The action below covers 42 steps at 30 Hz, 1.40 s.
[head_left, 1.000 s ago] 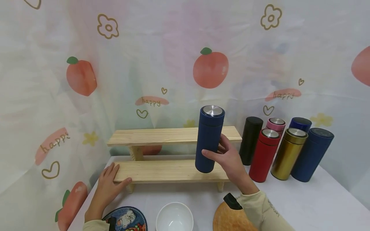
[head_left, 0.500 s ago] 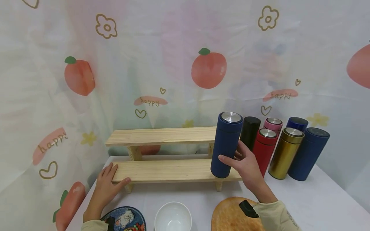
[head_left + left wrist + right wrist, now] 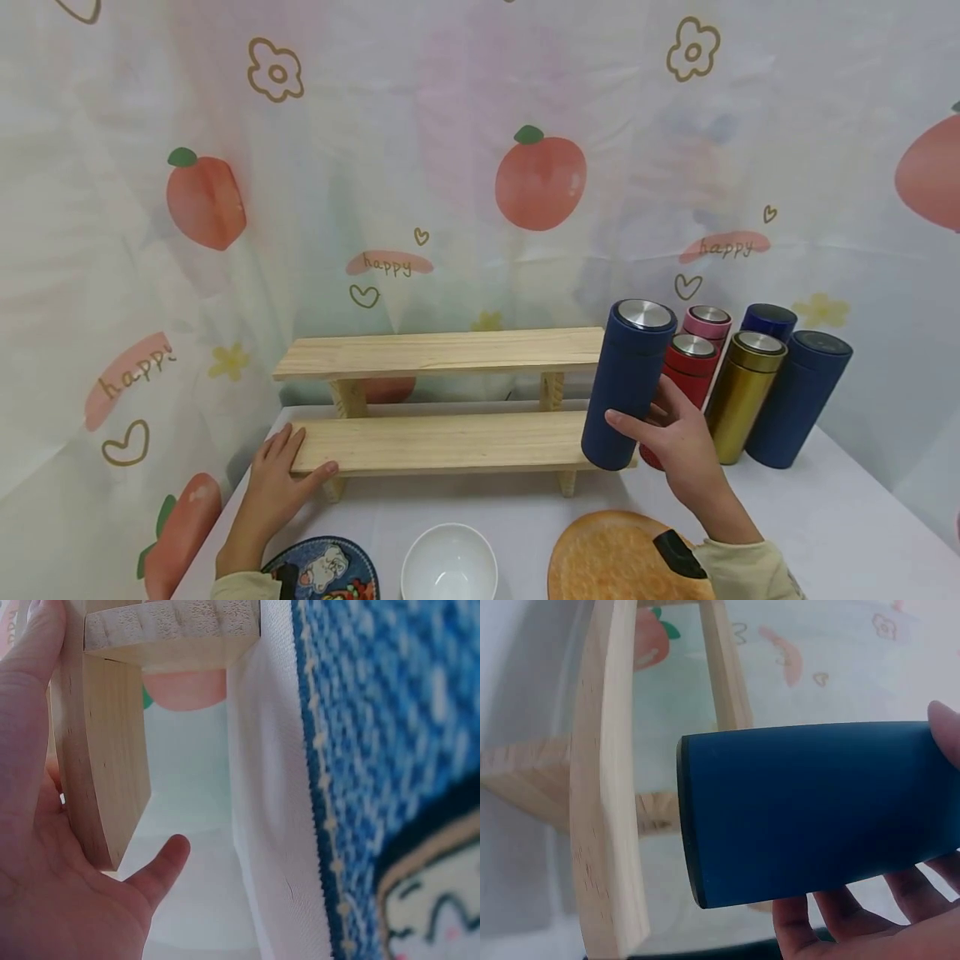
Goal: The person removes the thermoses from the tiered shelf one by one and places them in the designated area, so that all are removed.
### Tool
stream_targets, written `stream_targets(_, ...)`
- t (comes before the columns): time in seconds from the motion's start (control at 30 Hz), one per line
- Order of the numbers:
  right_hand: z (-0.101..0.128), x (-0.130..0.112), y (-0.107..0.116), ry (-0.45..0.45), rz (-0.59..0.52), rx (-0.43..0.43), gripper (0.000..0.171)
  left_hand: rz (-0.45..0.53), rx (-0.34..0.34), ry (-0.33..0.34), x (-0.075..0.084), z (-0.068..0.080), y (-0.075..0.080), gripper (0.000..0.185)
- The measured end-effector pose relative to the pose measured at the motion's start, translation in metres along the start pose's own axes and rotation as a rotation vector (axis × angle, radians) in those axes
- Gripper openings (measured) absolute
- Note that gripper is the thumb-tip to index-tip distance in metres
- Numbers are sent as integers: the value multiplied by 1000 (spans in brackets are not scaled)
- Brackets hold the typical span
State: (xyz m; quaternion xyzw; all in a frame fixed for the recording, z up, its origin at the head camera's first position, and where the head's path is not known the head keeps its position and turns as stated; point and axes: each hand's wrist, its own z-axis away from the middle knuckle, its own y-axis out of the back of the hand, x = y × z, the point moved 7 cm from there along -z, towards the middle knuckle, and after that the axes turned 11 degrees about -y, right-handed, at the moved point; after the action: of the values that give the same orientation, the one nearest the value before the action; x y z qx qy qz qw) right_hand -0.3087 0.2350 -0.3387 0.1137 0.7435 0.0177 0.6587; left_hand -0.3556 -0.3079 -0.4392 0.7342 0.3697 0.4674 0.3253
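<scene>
My right hand grips a navy blue thermos bottle with a steel-topped lid, fingers and thumb around its side. Slightly tilted, the bottle is held in the air at the right end of a two-tier wooden shelf. In the right wrist view a gap shows between the bottle's base and the nearer board. My left hand rests on the left end of the lower board, fingers straight over its top and thumb spread along the front edge. The bottle hides part of the shelf's right end.
Red, gold, pink and blue bottles stand close together at the right. Before the shelf lie a blue patterned mat, a white bowl and a round tan board. A printed curtain hangs behind.
My right hand has carried the navy thermos bottle rightward and slightly down, from before the shelf's boards to its right end. It now covers the black bottle. The left hand stays put.
</scene>
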Motion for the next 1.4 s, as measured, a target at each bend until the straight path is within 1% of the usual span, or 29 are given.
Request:
stream_targets(0.1, -1, 1, 11, 4, 10, 17, 80, 3, 3, -6, 2, -4, 1, 103)
stream_targets(0.2, -2, 3, 22, -14, 42, 37, 83, 8, -1, -11, 3, -6, 1, 104)
stream_targets(0.33, -4, 8, 35, -38, 68, 50, 84, 4, -18, 7, 1, -4, -1, 104)
stream_targets(0.43, -6, 11, 43, -23, 55, 46, 84, -4, -16, 17, 0, -1, -2, 104)
stream_targets(0.5, -8, 13, 48, -12, 33, 33, 84, -4, -10, 17, -1, 0, -2, 103)
stream_targets(0.57, -9, 16, 53, -17, 35, 21, 86, -2, -9, 20, -1, 1, -2, 103)
stream_targets(0.67, -11, 21, 60, -47, 29, 2, 91, 0, -12, 20, 0, 1, -1, 103)
stream_targets(0.87, -14, 33, 74, -111, 18, -34, 99, 1, -7, -2, 2, 0, 0, 102)
stream_targets(0.97, -17, 41, 80, -127, 36, -52, 99, 3, 2, -15, 3, 0, 1, 101)
stream_targets(1.1, -21, 51, 87, -126, 50, -86, 97, -6, -4, -18, 3, -1, 2, 102)
stream_targets(1.2, -22, 57, 90, -129, 62, -119, 100, -15, -8, -15, 3, -1, 2, 102)
stream_targets(1.4, -24, 70, 94, -172, 91, -170, 106, -18, 6, -28, 4, 1, 2, 101)
